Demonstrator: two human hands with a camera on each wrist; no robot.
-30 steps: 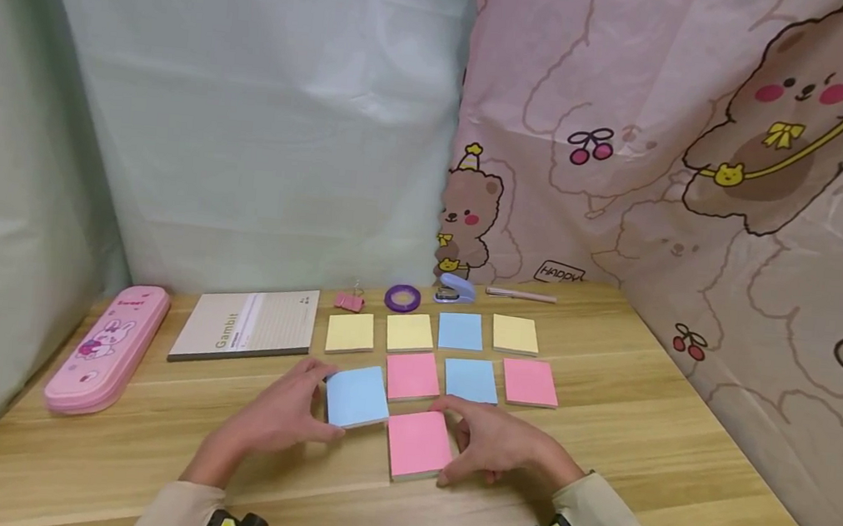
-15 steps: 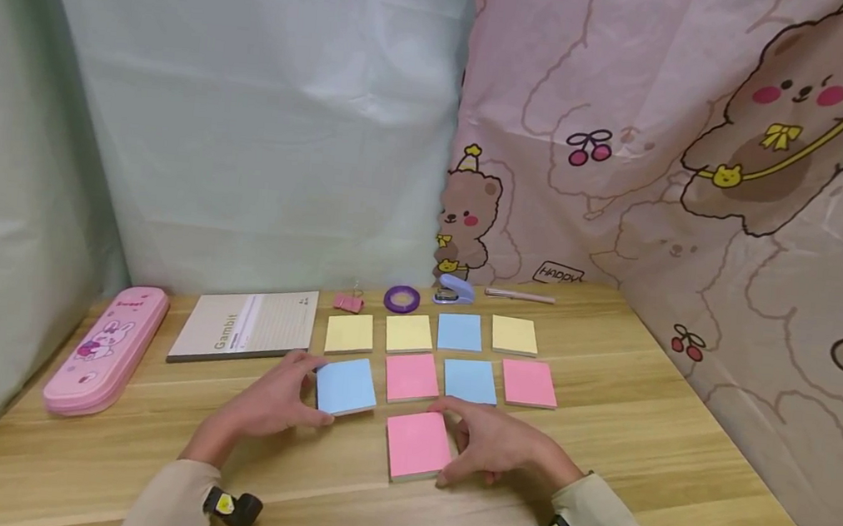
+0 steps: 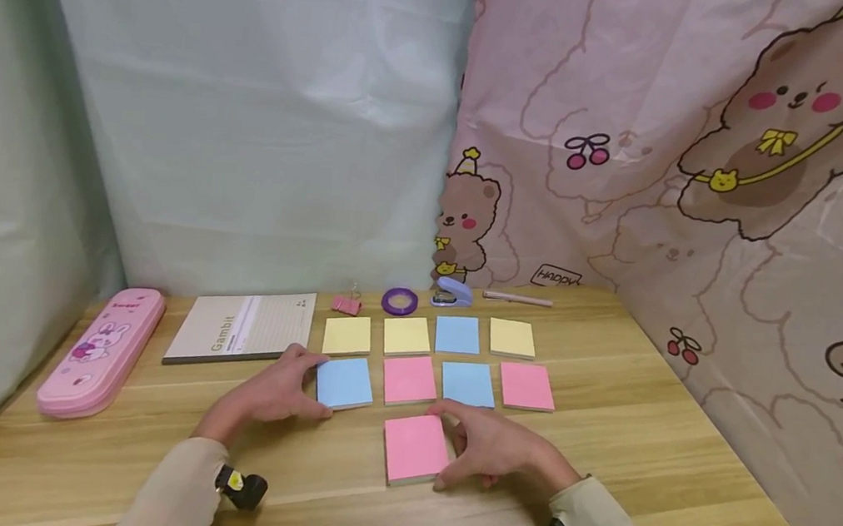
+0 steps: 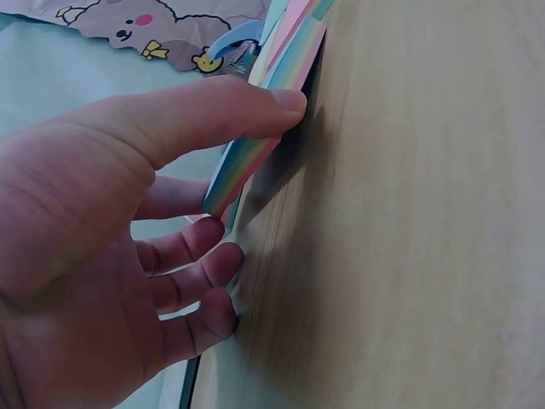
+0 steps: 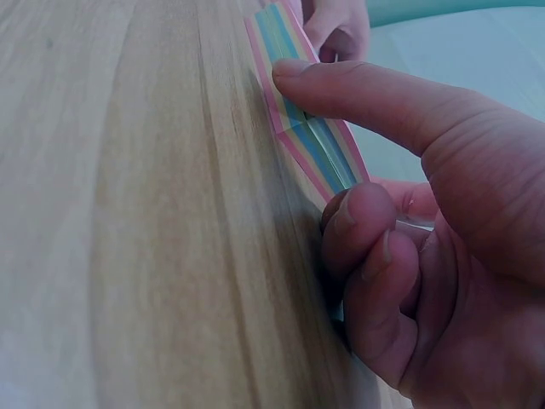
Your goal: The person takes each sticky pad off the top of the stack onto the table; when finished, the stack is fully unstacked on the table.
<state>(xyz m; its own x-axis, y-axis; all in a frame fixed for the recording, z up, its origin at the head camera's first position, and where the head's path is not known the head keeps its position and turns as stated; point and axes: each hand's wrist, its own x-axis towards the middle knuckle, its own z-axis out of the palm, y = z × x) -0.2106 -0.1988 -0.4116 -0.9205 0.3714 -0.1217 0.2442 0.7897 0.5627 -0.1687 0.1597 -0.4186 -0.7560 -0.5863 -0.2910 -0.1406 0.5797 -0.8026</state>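
Note:
In the head view my left hand (image 3: 278,388) pinches a blue sticky note pad (image 3: 345,382) by its left side, thumb at the near edge and fingers at the far corner. The left wrist view shows that pad's striped edge (image 4: 243,170) between thumb and forefinger, a dark shadow beneath it. My right hand (image 3: 499,445) holds a pink sticky note pad (image 3: 416,449) by its right side, nearer the front. Layered pink, yellow and blue paper shows on that pad's side (image 5: 328,158) in the right wrist view, the thumb pressed against it.
Behind the hands, several pads stand in two rows, among them a yellow pad (image 3: 347,336) and a pink pad (image 3: 409,380). A notebook (image 3: 243,327) and pink pencil case (image 3: 103,352) lie left. Binder clip (image 3: 347,304), purple tape (image 3: 399,301), stapler (image 3: 452,292) and pen (image 3: 518,299) line the back.
My left hand has carried the blue pad left and away from me, beside the pink pad of the second row, and squared it up. The right hand stays on its pink pad.

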